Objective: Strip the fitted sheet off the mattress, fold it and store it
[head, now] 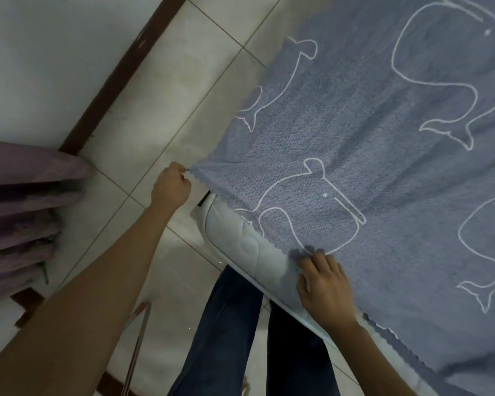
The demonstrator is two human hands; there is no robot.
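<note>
Sheet (383, 155): blue-grey, whale outlines in white, scalloped hem. It is spread over most of the mattress (240, 241), but its near corner is already off. The white quilted mattress corner lies bare.

- Left hand (170, 187): held out just beyond the mattress corner, over the tiled floor (143, 115). The fingers are curled into a fist and the tip of the sheet's corner is pinched at the thumb side. The cloth is drawn taut from this pinch back onto the bed. Judged reason: the corner is kept lifted and stretched outward so it cannot slip back over the mattress corner.
- Right hand (325, 284): set on the near edge of the bed, to the right of the mattress corner. The fingers are bent and close together, with their tips on the hem, where the cloth is bunched. The hem seems to be gripped rather than merely pressed, though the thumb's hold cannot be made out. Judged reason: the side hem is being gathered so the edge can be peeled along.
- Legs in jeans (229, 324) are seen close below the mattress corner.
- A purple curtain (20, 201) hangs well left of the mattress corner.

Stage judged: stripping only begun; folding and storing not yet reached.
</note>
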